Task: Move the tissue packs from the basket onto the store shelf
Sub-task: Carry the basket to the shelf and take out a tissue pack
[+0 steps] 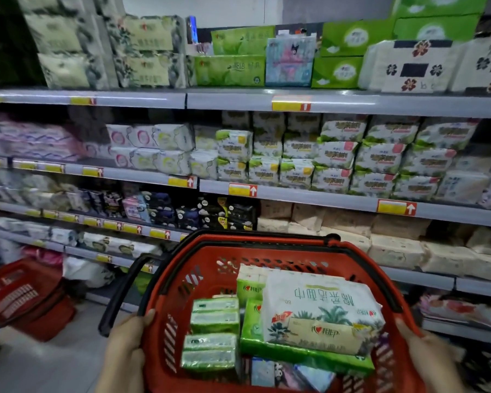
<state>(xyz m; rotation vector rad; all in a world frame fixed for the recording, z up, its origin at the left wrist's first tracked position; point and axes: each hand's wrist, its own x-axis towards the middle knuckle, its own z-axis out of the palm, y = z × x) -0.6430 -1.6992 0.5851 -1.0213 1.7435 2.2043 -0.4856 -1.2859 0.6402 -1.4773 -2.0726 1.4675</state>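
I hold a red plastic basket [199,268] in front of me at the bottom centre. My left hand [125,347] grips its left rim and my right hand [431,358] grips its right rim. Inside lies a large white tissue pack [321,316] with palm prints on top of a green pack [304,355]. Small green tissue packs [213,333] are stacked at the left inside the basket, with pale blue packs [284,375] beneath. The store shelf [323,104] rises ahead in several tiers full of tissue packs.
A second red basket [23,296] sits on the floor at the lower left. The black handle [122,290] of my basket hangs down over its left side. Beige packs [394,245] fill the lower right shelf. Yellow price tags line the shelf edges.
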